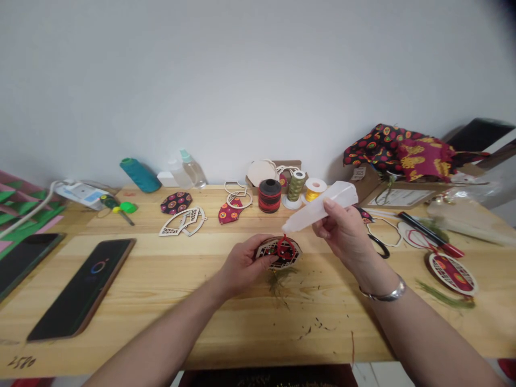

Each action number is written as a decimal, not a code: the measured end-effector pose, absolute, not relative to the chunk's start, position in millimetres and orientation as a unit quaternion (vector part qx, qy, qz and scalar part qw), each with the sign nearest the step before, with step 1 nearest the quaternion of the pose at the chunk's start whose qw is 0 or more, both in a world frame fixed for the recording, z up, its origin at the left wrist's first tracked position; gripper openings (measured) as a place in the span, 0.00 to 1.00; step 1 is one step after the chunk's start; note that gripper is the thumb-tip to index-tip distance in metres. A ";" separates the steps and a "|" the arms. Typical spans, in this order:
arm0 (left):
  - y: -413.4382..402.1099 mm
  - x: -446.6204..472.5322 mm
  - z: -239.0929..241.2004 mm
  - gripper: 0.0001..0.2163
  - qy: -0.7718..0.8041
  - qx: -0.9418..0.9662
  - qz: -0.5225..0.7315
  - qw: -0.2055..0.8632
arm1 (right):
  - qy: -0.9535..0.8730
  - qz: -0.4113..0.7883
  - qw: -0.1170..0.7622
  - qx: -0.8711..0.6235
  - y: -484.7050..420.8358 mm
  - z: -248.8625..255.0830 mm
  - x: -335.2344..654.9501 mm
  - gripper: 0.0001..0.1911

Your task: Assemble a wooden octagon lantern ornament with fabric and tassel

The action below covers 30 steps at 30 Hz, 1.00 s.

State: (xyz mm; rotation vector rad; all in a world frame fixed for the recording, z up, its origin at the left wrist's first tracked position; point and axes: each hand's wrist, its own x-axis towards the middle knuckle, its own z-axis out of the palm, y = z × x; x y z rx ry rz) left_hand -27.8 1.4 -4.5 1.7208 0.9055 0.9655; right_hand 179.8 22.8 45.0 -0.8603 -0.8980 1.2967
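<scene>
My left hand is closed around the edge of a small ornament with a pale cut-out wooden frame over dark patterned fabric. A red cord loops across its face, and a green tassel hangs beneath it. In my right hand is a white translucent squeeze bottle, tilted so that its narrow tip points down and left. That tip is close to the top of the ornament by the red cord; whether they touch I cannot tell.
Thread spools stand behind my hands. Wooden frames and fabric pieces lie to the left, near a phone. At right are a finished-looking oval ornament, a black marker and a cardboard box with cloth. Dark scraps dot the tabletop.
</scene>
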 end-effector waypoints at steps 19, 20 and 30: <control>0.5 -29.1 -6.1 0.14 0.367 0.696 0.402 0.468 | -0.397 0.567 0.624 -0.364 24.7 42.9 180.5 0.14; 0.6 -29.0 -6.1 0.14 0.366 0.696 0.404 0.467 | -0.398 0.566 0.624 -0.362 24.7 42.6 180.5 0.14; 0.4 -28.5 -2.9 0.13 0.367 0.704 0.409 0.449 | -0.404 0.566 0.609 -0.381 24.1 42.4 180.7 0.14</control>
